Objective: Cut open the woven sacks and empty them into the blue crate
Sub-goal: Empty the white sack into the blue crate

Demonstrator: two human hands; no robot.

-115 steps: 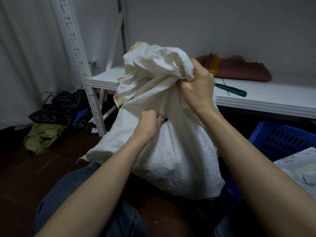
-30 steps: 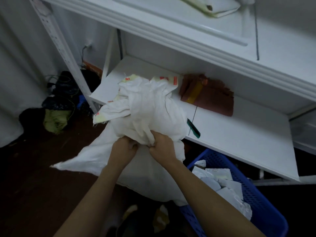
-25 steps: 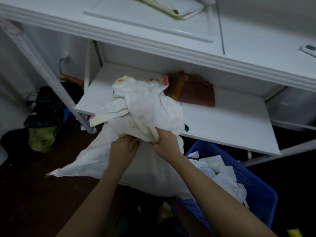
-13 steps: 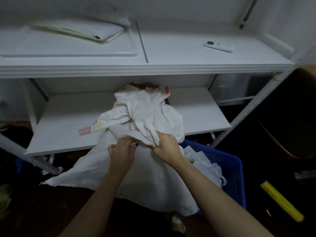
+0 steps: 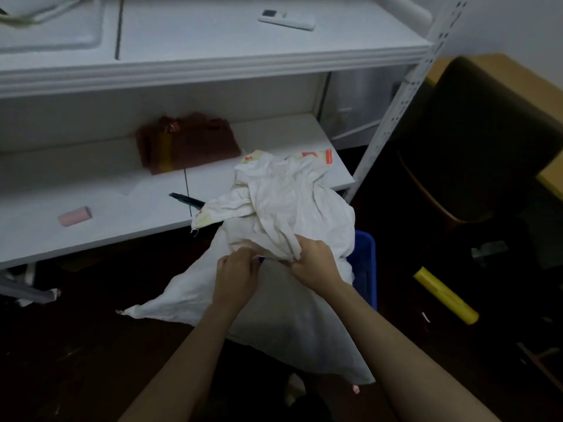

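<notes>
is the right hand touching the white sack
Touching. The head view shows the right hand gripping a bunched fold of the white sack, its fingers curled into the fabric with no gap.

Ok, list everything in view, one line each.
woven sack: one, white with red print, in front of the shelves, covering most of the crate
blue crate: one, blue, on the floor behind the sack
shelving unit: one, white, behind the sack
folded cloth: one pile, reddish-brown, back of lower shelf
cutter: one, dark, lower shelf, partly behind the sack
block: one, pink, lower shelf, left
remote control: one, white, upper shelf
roll: one, yellow, floor at right
left hand: grips the sack's bunched fabric
right hand: grips the bunched fabric too
</notes>
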